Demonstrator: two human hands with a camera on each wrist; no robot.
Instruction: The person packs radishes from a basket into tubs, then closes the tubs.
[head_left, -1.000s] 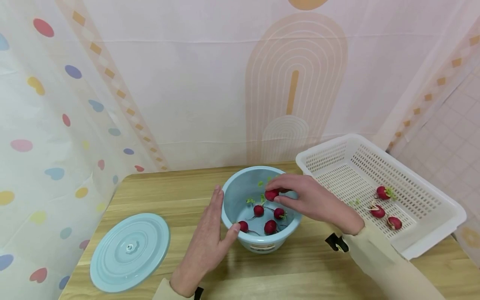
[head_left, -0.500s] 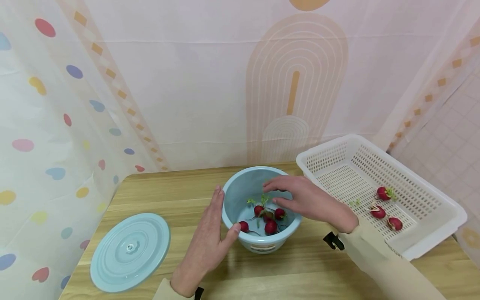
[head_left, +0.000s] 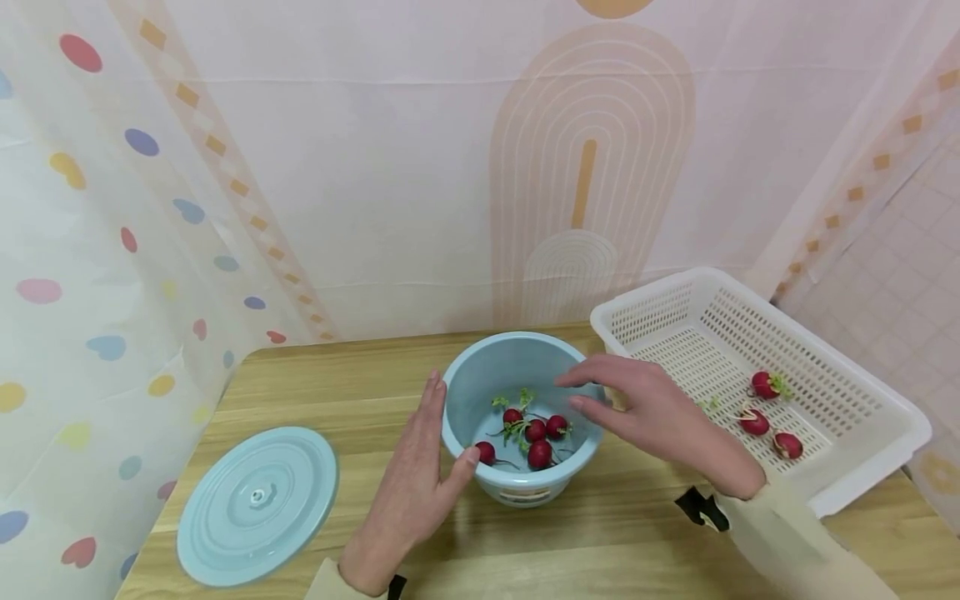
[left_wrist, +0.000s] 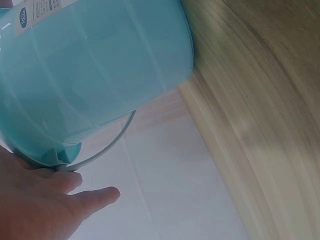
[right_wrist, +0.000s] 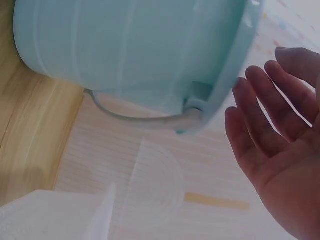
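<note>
Round red radishes [head_left: 539, 455] lie in a blue plastic bucket [head_left: 487, 375]; left hand [head_left: 412, 479] seemingly touches it, right hand [head_left: 641, 404] hovers, fingers apart from thumbs.

Now from the head, forward and down, the worktop [head_left: 367, 379] is surveyed; in both wrist views, close and tilted, the same bucket [left_wrist: 105, 65] is caught from opposite sides.
</note>
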